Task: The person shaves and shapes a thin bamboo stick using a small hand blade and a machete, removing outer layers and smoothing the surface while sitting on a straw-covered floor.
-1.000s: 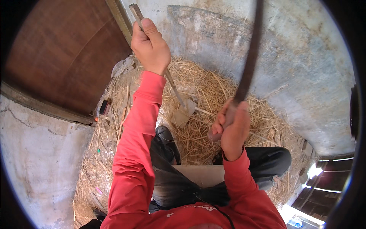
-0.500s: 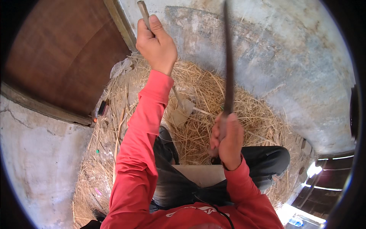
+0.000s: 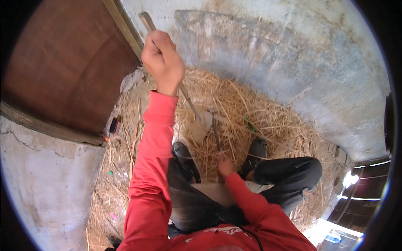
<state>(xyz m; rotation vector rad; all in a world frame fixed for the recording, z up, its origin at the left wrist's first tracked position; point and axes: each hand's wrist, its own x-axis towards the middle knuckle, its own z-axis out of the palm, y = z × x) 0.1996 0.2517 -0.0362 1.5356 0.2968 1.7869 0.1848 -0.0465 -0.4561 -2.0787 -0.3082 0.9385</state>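
Note:
My left hand (image 3: 162,62) is raised in front of the far wall, closed round the upper part of a long thin wooden stick (image 3: 189,102). The stick slants down to the right, and its lower end meets a pale block (image 3: 198,133) in the straw. Lower down, between my knees, my right hand (image 3: 225,165) grips the handle of a machete (image 3: 216,133). Its dark, narrow blade points away from me, with the tip just right of the block and the stick's lower end. Whether blade and stick touch, I cannot tell.
Loose straw and shavings (image 3: 234,100) cover the ground around the block. A curved, stained wall (image 3: 268,50) closes off the far side, and a brown door panel (image 3: 67,71) stands at left. My shoes (image 3: 184,157) flank the work spot. A small dark object (image 3: 114,125) lies by the door.
My right hand has brought the machete down from upright to low beside the block, moving left and nearer to me. My left hand has shifted slightly left and lower with the stick.

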